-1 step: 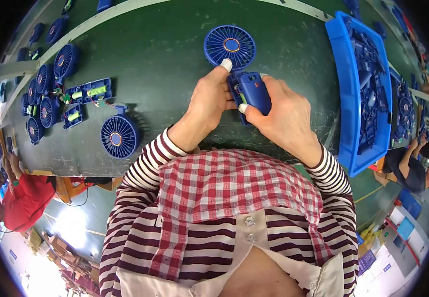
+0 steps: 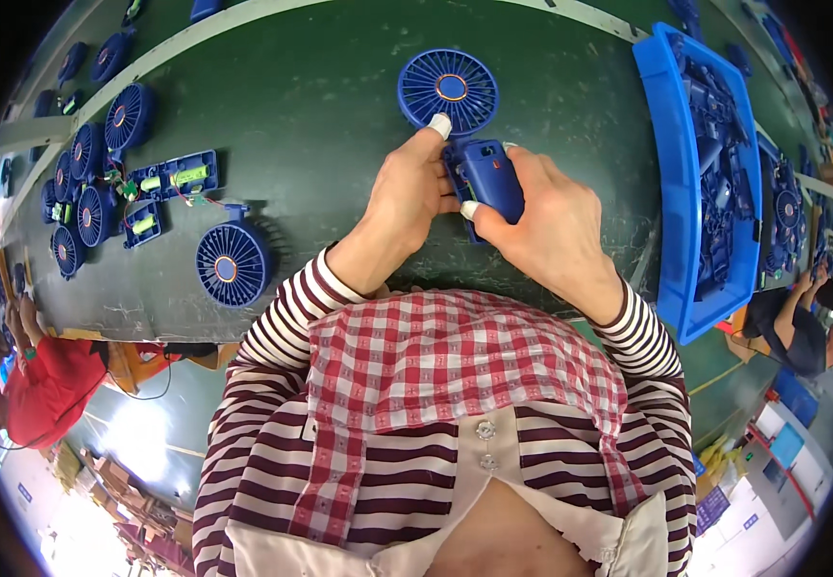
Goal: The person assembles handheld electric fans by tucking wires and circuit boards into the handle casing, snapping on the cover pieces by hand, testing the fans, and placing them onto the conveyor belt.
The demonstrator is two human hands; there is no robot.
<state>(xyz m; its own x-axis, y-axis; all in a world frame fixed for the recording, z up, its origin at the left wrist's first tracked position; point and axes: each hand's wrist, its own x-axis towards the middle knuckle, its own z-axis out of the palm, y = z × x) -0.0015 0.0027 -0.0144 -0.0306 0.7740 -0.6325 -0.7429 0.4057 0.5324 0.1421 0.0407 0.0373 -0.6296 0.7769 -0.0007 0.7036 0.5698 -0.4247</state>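
Observation:
A blue handheld fan point(image 2: 474, 96) lies over the green tabletop in front of me, its round grille pointing away. My left hand point(image 2: 405, 192) grips the fan at its neck and handle, thumb near the grille's lower rim. In my right hand point(image 2: 556, 213) is a blue handle cover point(image 2: 495, 178), held tilted over the handle's right part. A gap shows along the left side between cover and handle, with a bit of green inside. White coverings wrap some fingertips of both hands. The fingers beneath the handle are hidden.
A blue bin point(image 2: 671, 192) full of blue plastic parts stands at the right. Several fans point(image 2: 94, 216) and opened handles with green batteries point(image 2: 188, 177) lie at the left; a single fan point(image 2: 232, 266) lies nearer. Co-workers sit at left point(image 2: 56, 389) and right point(image 2: 799, 327).
The cover in my right hand has tipped slightly down toward the handle, and the gap at its left looks narrower. My left hand stays almost still.

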